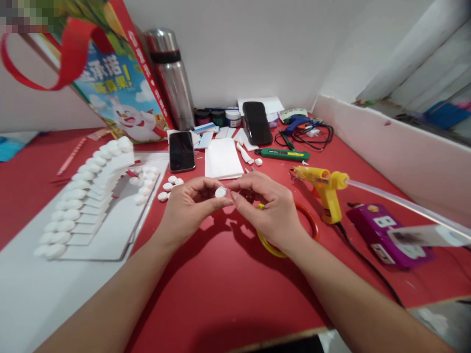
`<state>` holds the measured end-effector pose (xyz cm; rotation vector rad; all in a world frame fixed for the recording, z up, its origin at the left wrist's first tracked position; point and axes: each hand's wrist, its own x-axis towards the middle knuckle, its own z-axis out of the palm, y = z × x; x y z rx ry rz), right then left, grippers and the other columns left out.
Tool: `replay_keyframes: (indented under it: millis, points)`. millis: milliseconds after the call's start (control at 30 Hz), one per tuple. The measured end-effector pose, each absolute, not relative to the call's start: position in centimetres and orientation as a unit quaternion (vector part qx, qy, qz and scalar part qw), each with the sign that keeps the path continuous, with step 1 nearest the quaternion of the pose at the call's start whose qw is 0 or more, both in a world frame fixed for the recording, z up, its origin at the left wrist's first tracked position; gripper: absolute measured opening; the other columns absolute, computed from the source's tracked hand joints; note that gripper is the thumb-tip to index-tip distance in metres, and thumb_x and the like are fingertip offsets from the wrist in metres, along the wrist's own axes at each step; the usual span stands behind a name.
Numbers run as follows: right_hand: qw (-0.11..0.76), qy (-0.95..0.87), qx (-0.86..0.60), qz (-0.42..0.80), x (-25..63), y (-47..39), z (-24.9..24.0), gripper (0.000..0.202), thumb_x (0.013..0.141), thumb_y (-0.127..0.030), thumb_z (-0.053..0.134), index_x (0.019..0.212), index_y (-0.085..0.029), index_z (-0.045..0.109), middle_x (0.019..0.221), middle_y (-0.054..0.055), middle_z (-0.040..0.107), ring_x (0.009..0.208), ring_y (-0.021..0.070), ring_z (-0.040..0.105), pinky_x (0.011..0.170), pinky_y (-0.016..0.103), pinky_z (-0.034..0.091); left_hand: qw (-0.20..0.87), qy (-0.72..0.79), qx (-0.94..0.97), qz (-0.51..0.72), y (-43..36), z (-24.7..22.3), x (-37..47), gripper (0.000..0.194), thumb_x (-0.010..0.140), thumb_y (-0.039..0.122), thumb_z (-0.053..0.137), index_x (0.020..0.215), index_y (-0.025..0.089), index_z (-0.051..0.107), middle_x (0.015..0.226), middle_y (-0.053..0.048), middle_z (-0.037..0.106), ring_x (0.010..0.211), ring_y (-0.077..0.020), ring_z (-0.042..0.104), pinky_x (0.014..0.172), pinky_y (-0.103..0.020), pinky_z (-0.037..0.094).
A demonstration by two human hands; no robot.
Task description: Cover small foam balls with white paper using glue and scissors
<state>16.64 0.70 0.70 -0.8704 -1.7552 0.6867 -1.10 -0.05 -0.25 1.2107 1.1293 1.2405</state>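
Observation:
A small round white roll (pixel 221 192), seemingly of coiled paper, is pinched between the thumb and fingers of my left hand (pixel 195 201). From the other side my right hand (pixel 267 206) comes in with thumb and forefinger closed at the roll's edge; whether it grips a loose end cannot be made out. Several similar white rolls (pixel 171 186) lie on the red table just beyond my left hand. To the left, a white stepped model (pixel 99 206) carries rows of these rolls along its outer side. Under my right wrist are a yellow ring (pixel 274 250) and a red ring (pixel 312 220).
A yellow glue gun (pixel 324 186) with a long clear stick lies right, beside a purple box (pixel 390 235). Behind my hands are white paper sheets (pixel 222 158), two phones (pixel 182 151) and a green cutter (pixel 283 154). A steel flask (pixel 171 78) and gift bag (pixel 125 93) stand at back left.

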Motion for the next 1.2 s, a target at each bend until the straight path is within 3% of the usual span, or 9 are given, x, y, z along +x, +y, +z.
replay_keyframes:
  millis: [600, 833, 1200]
  points:
    - [0.488, -0.767, -0.343, 0.238, 16.86, 1.01, 0.34, 0.009, 0.091, -0.012, 0.067, 0.094, -0.017, 0.073, 0.086, 0.002, 0.070, 0.067, 0.0098, 0.057, 0.058, 0.025, 0.046, 0.519, 0.437, 0.550, 0.487, -0.16, 0.15, -1.58, 0.024, 0.068, 0.021, 0.090, 0.086, 0.018, 0.074, 0.079, -0.001, 0.074, 0.073, -0.0158, 0.070, 0.070, -0.026, 0.057]
    - [0.479, -0.777, -0.347, 0.216, 16.96, 1.14, 0.14, 0.008, 0.090, -0.013, 0.065, 0.087, -0.020, 0.068, 0.084, 0.001, 0.069, 0.075, 0.0131, 0.061, 0.062, 0.027, 0.047, 0.509, 0.463, 0.544, 0.481, -0.31, 0.36, -1.43, 0.026, 0.066, 0.026, 0.090, 0.083, 0.017, 0.074, 0.078, -0.003, 0.073, 0.072, -0.0167, 0.067, 0.067, -0.027, 0.056]
    - [0.489, -0.777, -0.330, 0.220, 16.97, 1.16, 0.23, 0.013, 0.088, -0.009, 0.065, 0.085, -0.021, 0.066, 0.084, 0.002, 0.068, 0.074, 0.0132, 0.061, 0.062, 0.027, 0.047, 0.527, 0.459, 0.527, 0.484, -0.35, 0.04, -1.48, 0.021, 0.068, 0.019, 0.087, 0.085, 0.017, 0.075, 0.077, -0.001, 0.070, 0.068, -0.0123, 0.060, 0.062, -0.022, 0.049]
